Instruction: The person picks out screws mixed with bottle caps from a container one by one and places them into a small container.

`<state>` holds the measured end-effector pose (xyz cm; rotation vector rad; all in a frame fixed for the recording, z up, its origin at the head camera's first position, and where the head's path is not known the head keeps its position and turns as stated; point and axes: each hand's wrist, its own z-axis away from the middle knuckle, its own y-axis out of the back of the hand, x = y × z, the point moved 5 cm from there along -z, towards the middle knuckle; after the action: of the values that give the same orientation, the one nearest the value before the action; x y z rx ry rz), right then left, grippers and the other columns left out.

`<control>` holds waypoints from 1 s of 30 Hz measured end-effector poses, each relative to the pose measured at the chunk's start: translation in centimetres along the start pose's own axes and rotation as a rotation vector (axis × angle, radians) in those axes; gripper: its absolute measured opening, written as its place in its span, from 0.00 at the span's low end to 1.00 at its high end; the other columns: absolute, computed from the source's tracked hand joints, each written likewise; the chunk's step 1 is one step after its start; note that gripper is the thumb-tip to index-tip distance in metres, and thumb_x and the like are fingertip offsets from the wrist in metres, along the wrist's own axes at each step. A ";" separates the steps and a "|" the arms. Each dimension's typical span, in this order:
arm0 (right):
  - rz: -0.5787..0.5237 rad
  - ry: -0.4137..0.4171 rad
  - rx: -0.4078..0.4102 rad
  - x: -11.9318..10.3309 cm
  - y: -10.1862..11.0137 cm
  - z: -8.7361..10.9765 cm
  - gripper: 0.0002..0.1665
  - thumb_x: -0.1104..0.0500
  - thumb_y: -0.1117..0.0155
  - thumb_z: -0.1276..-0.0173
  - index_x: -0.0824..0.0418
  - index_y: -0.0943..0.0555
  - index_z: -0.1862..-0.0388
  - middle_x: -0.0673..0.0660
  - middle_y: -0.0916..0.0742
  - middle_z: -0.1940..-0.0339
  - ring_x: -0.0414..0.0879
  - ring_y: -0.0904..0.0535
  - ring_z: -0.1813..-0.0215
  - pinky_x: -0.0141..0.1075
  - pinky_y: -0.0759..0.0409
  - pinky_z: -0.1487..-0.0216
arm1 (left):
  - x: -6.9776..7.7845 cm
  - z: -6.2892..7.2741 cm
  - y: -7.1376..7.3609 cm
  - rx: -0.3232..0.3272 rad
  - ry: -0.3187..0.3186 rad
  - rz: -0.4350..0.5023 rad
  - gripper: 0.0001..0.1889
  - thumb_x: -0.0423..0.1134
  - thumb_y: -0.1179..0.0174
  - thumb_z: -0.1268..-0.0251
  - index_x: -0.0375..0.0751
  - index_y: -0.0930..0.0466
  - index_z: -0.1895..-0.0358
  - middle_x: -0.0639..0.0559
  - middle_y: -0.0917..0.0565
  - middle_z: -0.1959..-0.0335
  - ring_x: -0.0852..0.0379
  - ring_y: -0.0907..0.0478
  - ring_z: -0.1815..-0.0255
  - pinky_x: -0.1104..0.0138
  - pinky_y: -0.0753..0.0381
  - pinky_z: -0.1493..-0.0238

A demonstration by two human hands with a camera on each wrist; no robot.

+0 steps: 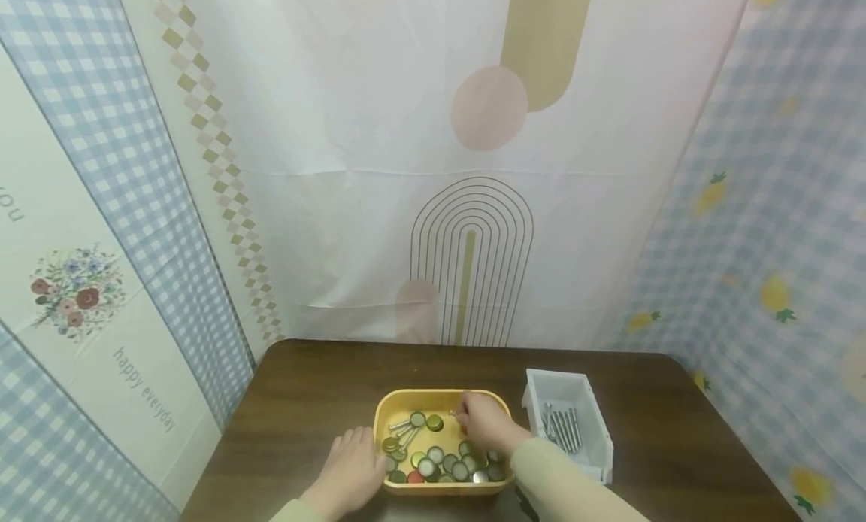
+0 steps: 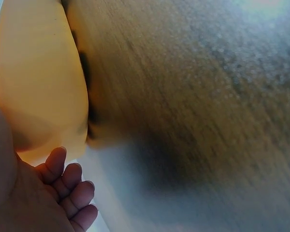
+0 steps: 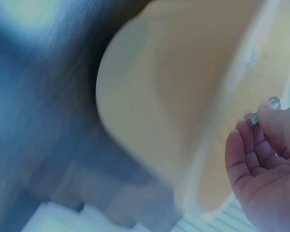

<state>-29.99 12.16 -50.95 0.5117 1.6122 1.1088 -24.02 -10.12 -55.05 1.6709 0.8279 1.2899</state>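
Note:
My right hand (image 1: 485,423) is inside the yellow tub (image 1: 443,490), over its right half. Its thumb and fingers pinch a small silver bolt (image 3: 253,120), whose middle is hidden behind the thumb tip. At the tub's left wall rests my left hand (image 1: 352,462), with relaxed fingers (image 2: 80,199) beside the wall in the left wrist view. Several bottle caps (image 1: 460,471), green, silver and red, lie mostly along the near side of the tub. A few long silver bolts (image 1: 404,433) lie among caps at its left.
Right of the tub stands a white bin (image 1: 598,432) holding a row of long silver bolts (image 1: 564,429). Both containers are on a dark wooden table (image 1: 318,379). Patterned cloth curtains (image 1: 338,229) hang behind it and on both sides.

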 end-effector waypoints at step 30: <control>-0.042 -0.336 0.232 10.9 9.9 5.8 0.08 0.62 0.40 0.34 0.66 0.21 0.61 0.55 0.18 0.67 0.47 0.22 0.64 0.47 0.22 0.60 | -0.2 -0.1 -0.2 0.008 0.019 0.013 0.11 0.43 0.49 0.36 0.37 0.30 0.65 0.51 0.33 0.71 0.52 0.35 0.66 0.52 0.35 0.58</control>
<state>-30.41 27.71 -48.17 0.7699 1.4525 0.7603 -24.21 -10.16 -55.26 1.6758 0.8356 1.3146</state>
